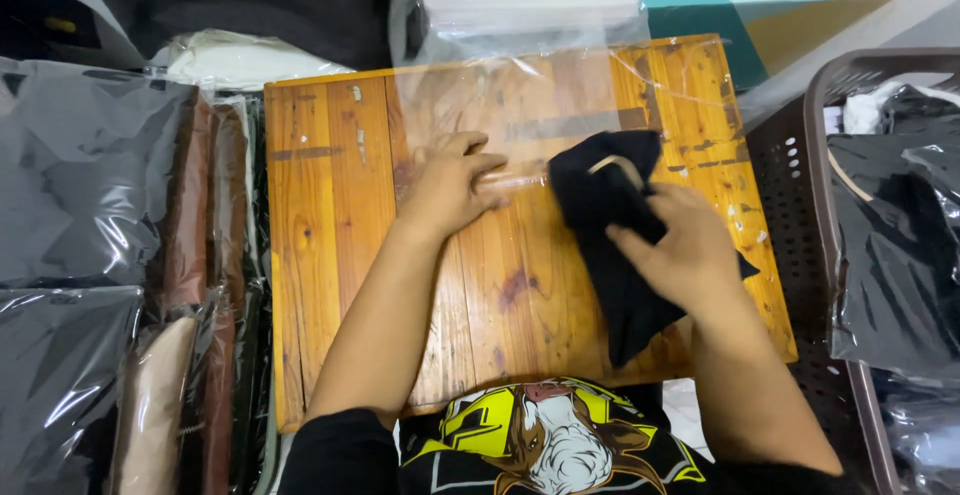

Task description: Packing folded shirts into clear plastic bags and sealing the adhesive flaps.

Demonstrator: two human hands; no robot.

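Head camera, looking down: a wooden table (330, 255) with a clear plastic bag (520, 105) lying across it. The left hand (447, 187) presses flat, fingers spread, on the bag's lower edge. The right hand (685, 250) grips a folded black garment (600, 205) at the bag's mouth (whether any of it is inside is unclear). A brown basket (800, 215) of bagged clothes stands at right, stacked packed garments (90, 255) at left.

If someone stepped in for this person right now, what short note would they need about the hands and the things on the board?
Left hand: flat on the clear plastic bag, pinning it to the wooden board.
Right hand: pressing a folded black garment at the bag's edge.
Done: garment folded, bag laid out.
Left: garment appears not yet inside the bag.
Nearby: bagged dark items in the basket at right.
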